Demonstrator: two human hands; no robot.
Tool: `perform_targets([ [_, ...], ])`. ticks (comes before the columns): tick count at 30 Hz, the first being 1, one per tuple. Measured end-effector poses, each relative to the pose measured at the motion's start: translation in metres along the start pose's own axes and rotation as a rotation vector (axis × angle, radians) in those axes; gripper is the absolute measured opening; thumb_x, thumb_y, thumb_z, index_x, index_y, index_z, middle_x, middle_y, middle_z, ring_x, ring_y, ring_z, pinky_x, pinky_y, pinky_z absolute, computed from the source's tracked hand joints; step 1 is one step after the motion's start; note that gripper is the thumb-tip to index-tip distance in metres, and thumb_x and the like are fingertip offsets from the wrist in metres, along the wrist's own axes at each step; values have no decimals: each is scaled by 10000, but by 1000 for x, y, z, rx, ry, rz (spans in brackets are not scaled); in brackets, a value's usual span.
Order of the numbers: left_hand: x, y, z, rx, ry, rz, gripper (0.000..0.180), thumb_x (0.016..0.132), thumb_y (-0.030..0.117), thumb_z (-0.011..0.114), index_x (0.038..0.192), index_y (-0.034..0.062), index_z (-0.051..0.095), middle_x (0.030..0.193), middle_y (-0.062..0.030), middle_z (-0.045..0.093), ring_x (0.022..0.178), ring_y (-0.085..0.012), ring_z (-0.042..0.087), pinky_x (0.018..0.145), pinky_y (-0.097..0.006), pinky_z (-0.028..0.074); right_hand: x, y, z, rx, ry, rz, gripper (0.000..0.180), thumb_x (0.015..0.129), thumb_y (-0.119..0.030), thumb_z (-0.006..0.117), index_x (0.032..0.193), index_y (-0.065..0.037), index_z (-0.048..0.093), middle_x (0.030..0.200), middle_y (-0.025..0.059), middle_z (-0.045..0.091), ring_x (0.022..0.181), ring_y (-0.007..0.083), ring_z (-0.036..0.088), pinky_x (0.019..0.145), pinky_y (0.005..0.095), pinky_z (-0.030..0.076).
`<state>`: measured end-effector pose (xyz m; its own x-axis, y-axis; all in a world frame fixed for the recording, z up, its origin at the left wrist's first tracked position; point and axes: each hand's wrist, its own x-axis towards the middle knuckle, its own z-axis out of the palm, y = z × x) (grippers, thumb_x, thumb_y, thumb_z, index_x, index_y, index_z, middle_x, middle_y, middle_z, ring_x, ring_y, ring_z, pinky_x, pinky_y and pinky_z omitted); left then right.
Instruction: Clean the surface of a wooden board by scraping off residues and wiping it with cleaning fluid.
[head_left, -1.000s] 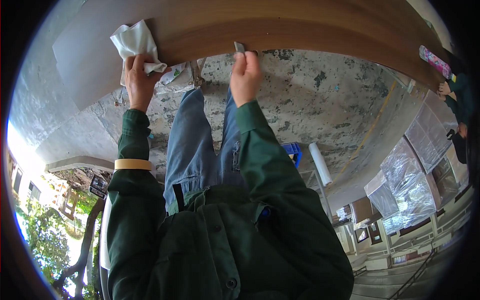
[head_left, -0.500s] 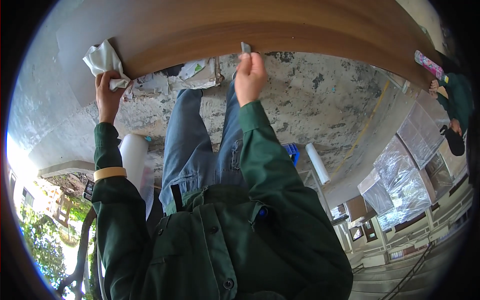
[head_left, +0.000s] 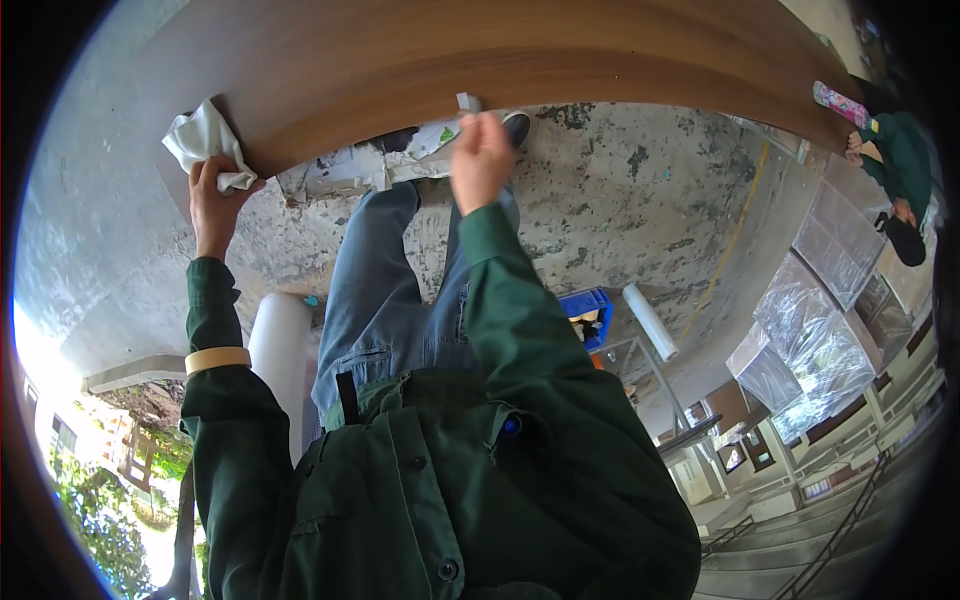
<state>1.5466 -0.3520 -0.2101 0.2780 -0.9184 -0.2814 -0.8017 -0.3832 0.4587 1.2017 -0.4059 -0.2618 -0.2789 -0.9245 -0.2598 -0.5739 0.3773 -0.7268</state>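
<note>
A brown wooden panel [head_left: 420, 60] stretches across the far side in front of me. At its left end my left hand [head_left: 215, 195] grips a bunched white cloth [head_left: 205, 138], which rests against the panel's edge. My right hand [head_left: 480, 165], slightly blurred, is closed around a small flat grey piece [head_left: 467, 102] at the panel's near edge, around the middle. Only the tip of that piece shows past my fingers, so I cannot make out its exact kind.
Torn white packaging [head_left: 350, 168] lies under the panel. Behind me are a white roll [head_left: 280, 345], a blue crate [head_left: 587, 315] and another roll [head_left: 650, 322]. At the far right, a co-worker [head_left: 905, 165] stands by the panel near a pink patterned item [head_left: 840, 103]; plastic-wrapped boxes [head_left: 815, 345] are stacked there.
My right hand has moved left along the panel's edge with the grey piece. My left hand keeps its hold on the cloth. The view has shifted slightly, showing more of the blue crate.
</note>
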Motion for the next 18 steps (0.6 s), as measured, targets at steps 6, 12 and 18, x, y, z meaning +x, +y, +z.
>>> perform_targets([
  [6,3,-2,-2,6,-11,3,434,605,197,896,895,74,597,956,-89,572,873,-313,599,764,-417,495,12,12,-11,217,-6,207,119,915,-161,567,849,-67,597,763,90,621,703,243,614,639,365,486],
  [12,4,0,-3,3,-38,-12,440,610,209,898,896,79,591,970,-81,569,867,-304,605,756,-410,504,30,22,-23,289,95,124,173,960,-168,534,831,-66,589,645,-3,528,587,69,505,511,249,394],
  [18,6,1,1,5,-43,-6,450,604,218,904,899,76,596,978,-83,569,862,-306,607,751,-410,510,-42,-26,48,168,-2,-43,169,944,-189,558,856,-63,629,745,112,651,672,274,637,635,366,494],
])
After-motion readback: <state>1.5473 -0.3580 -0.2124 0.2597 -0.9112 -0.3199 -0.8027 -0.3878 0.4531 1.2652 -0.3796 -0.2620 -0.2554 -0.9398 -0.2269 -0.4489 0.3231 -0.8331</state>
